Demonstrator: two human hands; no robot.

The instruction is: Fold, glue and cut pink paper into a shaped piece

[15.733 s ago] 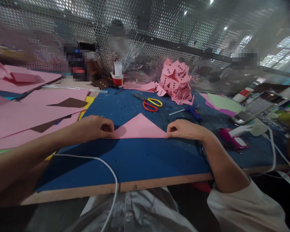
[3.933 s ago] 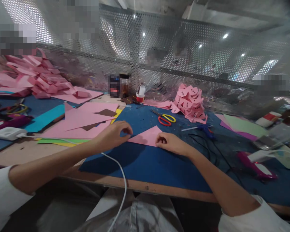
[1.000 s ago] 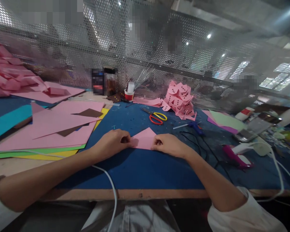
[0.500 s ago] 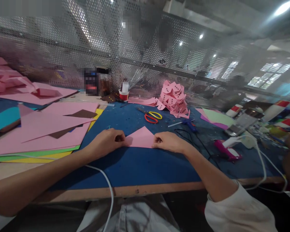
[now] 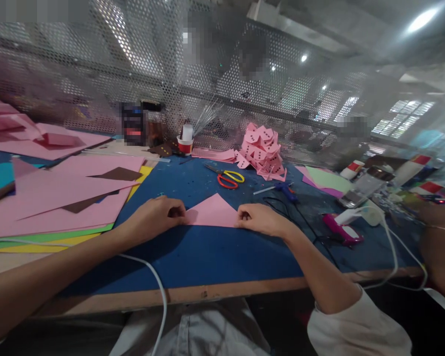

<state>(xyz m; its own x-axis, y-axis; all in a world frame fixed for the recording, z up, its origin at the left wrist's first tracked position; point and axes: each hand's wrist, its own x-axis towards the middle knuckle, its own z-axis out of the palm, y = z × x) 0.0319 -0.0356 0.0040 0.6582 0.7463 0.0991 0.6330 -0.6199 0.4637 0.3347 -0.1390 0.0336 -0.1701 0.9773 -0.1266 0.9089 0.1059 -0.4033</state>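
Both hands are pressing down on a pink paper triangle (image 5: 212, 213) that is lying flat on the blue mat (image 5: 207, 252): the left hand (image 5: 154, 220) is pinching its left corner with curled fingers, and the right hand (image 5: 261, 220) is pinching the right corner the same way. Just beyond the triangle's tip, scissors (image 5: 228, 176) with red and yellow handles are lying on the mat, with a heap of pink cut pieces (image 5: 261, 151) sitting behind them and large pink sheets (image 5: 59, 198) spreading out to the left.
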